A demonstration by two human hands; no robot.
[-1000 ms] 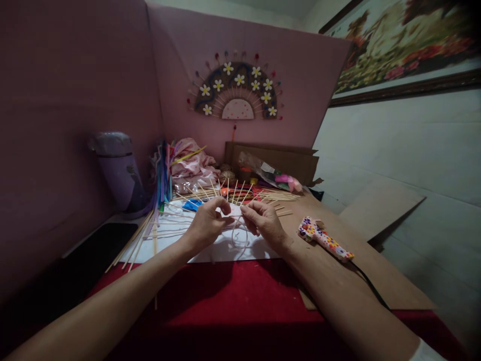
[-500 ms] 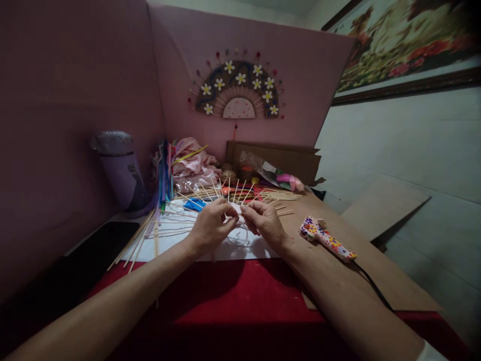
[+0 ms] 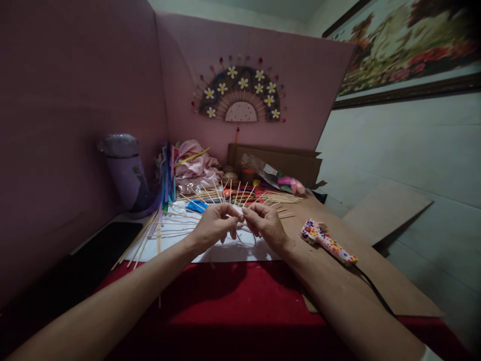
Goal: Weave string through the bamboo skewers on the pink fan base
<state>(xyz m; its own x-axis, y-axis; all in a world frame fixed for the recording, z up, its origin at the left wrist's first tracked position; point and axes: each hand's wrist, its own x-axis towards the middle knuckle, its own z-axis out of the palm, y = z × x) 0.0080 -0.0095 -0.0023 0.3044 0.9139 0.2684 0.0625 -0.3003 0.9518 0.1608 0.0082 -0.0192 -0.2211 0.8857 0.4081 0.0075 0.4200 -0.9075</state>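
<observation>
My left hand [image 3: 215, 224] and my right hand [image 3: 268, 225] meet over the middle of the white sheet [image 3: 184, 252], each pinched at the fingertips. A thin pale cord [image 3: 255, 242] runs from their fingers and hangs in a loose loop below them. Just behind the hands, thin wooden sticks [image 3: 230, 192] spread out like a fan. The inner ends of these sticks are hidden by my fingers. To the right of my right hand lies a flower-patterned glue gun [image 3: 328, 242] with a black cable.
A purple tumbler [image 3: 126, 175] stands at left near a black flat object [image 3: 108, 240]. Behind are colored pipe cleaners [image 3: 168, 173], pink cloth [image 3: 195, 163], twine [image 3: 229, 176] and cardboard [image 3: 293, 163]. A flowered fan decoration [image 3: 240, 111] hangs on the pink panel. Red cloth [image 3: 233, 296] covers the table.
My left fingertips have come up and closer to my right ones, and the cord loop has shifted. The whole view has moved slightly.
</observation>
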